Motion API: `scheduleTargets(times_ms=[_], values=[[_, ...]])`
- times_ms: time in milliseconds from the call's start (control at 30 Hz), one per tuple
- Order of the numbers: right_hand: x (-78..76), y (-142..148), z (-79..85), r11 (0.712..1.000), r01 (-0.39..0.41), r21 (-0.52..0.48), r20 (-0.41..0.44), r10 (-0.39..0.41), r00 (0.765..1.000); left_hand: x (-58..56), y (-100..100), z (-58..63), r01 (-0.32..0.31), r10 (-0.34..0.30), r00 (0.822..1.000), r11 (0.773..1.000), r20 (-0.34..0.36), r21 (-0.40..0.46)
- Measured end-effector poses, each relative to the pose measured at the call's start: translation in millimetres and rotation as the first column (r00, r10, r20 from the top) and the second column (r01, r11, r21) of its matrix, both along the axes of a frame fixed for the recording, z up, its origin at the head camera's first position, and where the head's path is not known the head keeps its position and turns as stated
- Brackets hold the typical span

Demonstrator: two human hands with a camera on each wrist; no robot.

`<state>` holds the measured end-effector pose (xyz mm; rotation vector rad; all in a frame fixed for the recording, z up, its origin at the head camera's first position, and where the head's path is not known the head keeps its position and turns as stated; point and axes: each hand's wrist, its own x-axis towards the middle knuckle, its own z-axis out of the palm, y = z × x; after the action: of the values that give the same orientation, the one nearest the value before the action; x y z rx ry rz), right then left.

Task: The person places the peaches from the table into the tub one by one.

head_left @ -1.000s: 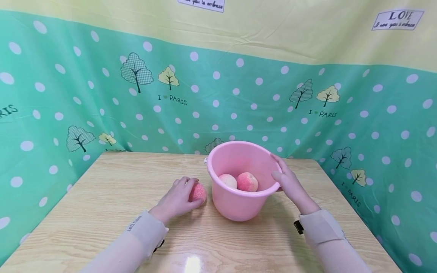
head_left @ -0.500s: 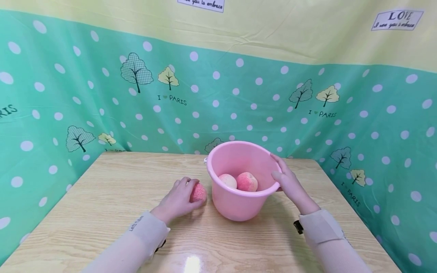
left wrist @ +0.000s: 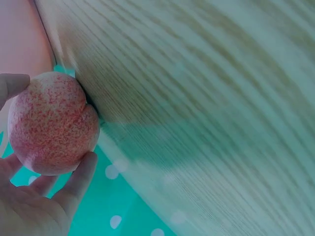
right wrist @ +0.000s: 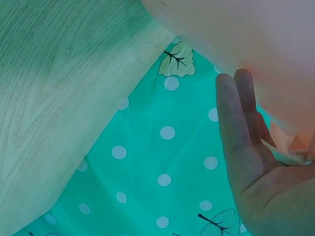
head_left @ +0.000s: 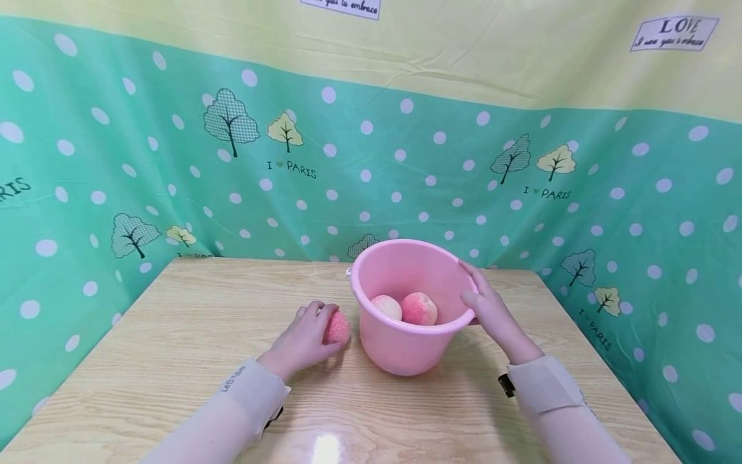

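Left hand: I see my left hand (head_left: 304,336) curled round a peach (head_left: 336,327), thumb on one side and fingers cupping it from below in the left wrist view (left wrist: 49,123). The grip is closed on the fruit.

Held peach, place: it sits low over the wooden table (head_left: 191,335), just left of the pink bucket (head_left: 406,348). I cannot tell whether it rests on the wood or hangs just clear.

Held peach, shape: it is near round, so I read no long axis to line up; only its crease faces the table edge in the left wrist view.

Direction that matters: from my left hand the bucket mouth lies to the right and higher, with the near wall standing between the peach and the opening.

Bucket contents: two peaches (head_left: 420,309) lie side by side on the bottom, touching or nearly so.

Right hand: my right hand (head_left: 489,309) is flat against the bucket's right side, straight fingers (right wrist: 236,123) pressed to the wall and rim, not curled round anything.

Nearer hand: the left is the one at the loose peach; the right is across the bucket from it, well apart.

Backdrop: green dotted cloth (head_left: 116,161) hangs behind the table.
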<state>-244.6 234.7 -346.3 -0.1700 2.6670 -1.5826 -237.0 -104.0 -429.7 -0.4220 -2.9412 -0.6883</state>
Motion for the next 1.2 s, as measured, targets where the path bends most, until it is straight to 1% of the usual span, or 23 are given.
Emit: scheduleTargets(times_ms=[233,433,633,1000,1200], values=[[0.5,0,0.4,1.000,-0.004,-0.003,0.002,0.004,1.000,0.0,-1,1.3,-0.004,0.003,1.000,1.000,0.024,0.014],[-0.1,-1,0.4,1.000,-0.005,-0.024,0.009,0.005,1.000,0.2,-3,0.5,0.006,-0.006,1.000,1.000,0.017,0.022],[-0.7,-1,-0.9,1.000,0.002,-0.025,0.017,-0.002,1.000,0.1,-5,1.3,-0.004,0.004,1.000,0.999,0.014,0.035],[2.3,0,1.9,1.000,0.006,-0.022,0.017,-0.006,1.000,1.4,-7,11.4,-0.015,0.013,1.000,0.999,0.023,0.049],[2.7,-2,3.1,1.000,0.007,-0.030,0.019,-0.006,1.000,2.3,-11,16.1,-0.009,0.009,1.000,0.999,0.001,0.041]])
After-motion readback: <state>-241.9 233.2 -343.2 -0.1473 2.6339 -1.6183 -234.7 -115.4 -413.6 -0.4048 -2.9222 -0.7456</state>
